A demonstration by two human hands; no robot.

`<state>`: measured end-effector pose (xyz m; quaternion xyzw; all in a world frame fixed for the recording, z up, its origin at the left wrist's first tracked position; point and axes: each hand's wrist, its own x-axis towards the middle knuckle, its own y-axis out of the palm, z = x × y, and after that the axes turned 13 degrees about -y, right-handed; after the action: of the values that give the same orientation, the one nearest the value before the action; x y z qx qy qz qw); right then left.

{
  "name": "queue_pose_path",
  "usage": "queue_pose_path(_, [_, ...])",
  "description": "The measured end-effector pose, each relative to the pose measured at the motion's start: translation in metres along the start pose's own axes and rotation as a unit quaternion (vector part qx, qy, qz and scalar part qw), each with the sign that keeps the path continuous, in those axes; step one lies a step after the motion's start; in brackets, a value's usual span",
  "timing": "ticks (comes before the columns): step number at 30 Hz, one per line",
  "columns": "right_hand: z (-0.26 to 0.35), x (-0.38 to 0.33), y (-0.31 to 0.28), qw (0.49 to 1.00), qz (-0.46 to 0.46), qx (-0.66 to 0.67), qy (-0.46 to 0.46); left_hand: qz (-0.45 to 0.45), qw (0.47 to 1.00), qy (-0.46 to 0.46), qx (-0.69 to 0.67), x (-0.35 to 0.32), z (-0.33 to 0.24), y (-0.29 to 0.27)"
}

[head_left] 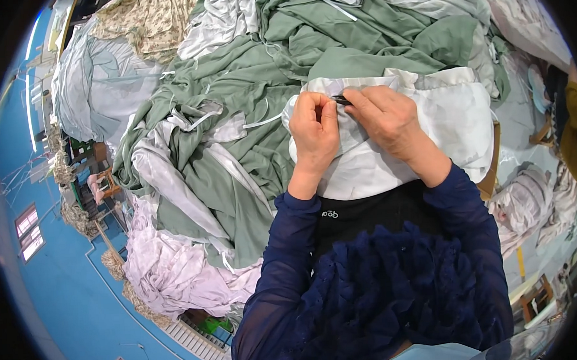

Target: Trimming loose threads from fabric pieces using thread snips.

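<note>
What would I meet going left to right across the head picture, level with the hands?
Pale blue fabric heap, left hand, small black object, right hand, mustard-yellow garment.

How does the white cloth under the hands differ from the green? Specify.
The white cloth lies under the left hand and right hand; the green cloth, mostly beyond and leftward. The white cloth is smoother; the green cloth bunches in folds. The green cloth spreads wider than the white cloth. Both are creased.
</note>
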<state>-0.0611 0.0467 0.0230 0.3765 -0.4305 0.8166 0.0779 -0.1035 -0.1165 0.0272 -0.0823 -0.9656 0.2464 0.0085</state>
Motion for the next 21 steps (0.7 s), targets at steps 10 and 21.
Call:
queue_pose_path(10, [-0.001,-0.001,0.0,1.0,0.0,-0.003,-0.003,-0.01,0.999,0.04,0.016,0.001,0.003,0.002])
queue_pose_path(21, [-0.012,-0.009,-0.012,0.983,-0.058,0.09,0.152,0.021,0.995,-0.033,-0.089,-0.004,0.012,-0.001])
